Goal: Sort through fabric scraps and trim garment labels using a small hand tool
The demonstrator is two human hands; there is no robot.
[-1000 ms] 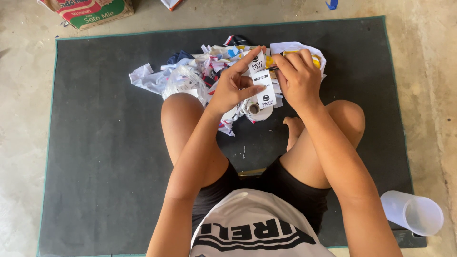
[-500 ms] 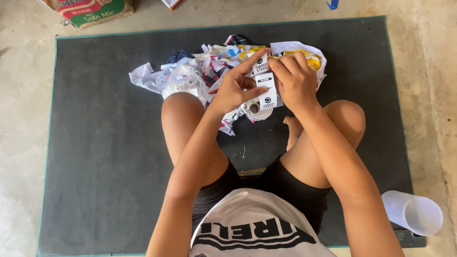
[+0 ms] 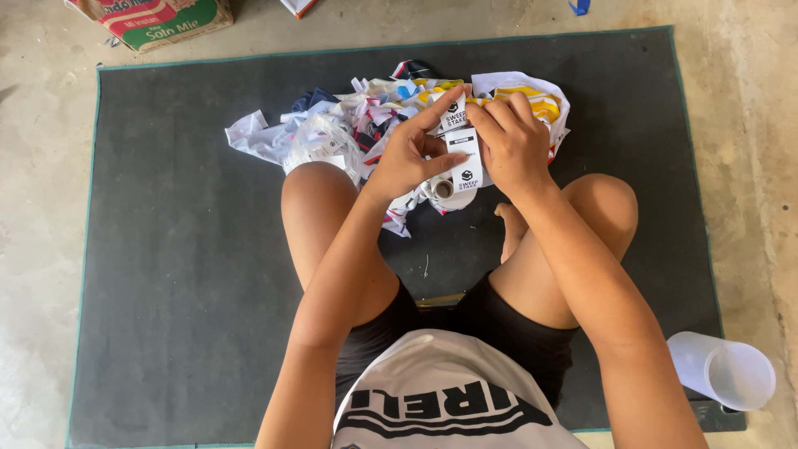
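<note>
Your left hand and right hand both pinched the white label strip, forefingers extended, above the far wrapper pile.

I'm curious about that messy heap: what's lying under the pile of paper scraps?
The pile of paper scraps lies on a dark mat, which shows all around it. Whatever sits beneath the heap itself is covered, partly also by both hands.

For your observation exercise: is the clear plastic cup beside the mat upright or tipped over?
Tipped over: the clear plastic cup lies on its side, mouth facing right.
</note>
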